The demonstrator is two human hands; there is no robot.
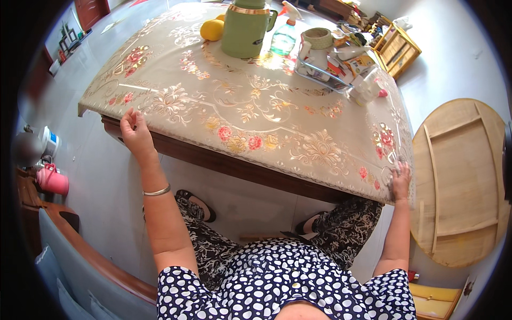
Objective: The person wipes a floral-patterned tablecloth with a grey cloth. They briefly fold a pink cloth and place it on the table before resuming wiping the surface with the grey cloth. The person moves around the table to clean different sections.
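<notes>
A beige plastic-looking tablecloth with pink, yellow and cream flowers covers the table before me. My left hand is at its near edge on the left, fingers curled in with the tips close together. What they hold, if anything, I cannot make out. At the near right corner, my right hand rests against the cloth with its fingers stretched out. A silver bangle circles my left wrist. Below the cloth, the dark wooden table side shows.
On the table's far side stand a green thermos jug, yellow fruit, a spray bottle and a wire basket of odds and ends beside a clear jar. A round wooden board leans at the right. A pink bucket-like container is at left.
</notes>
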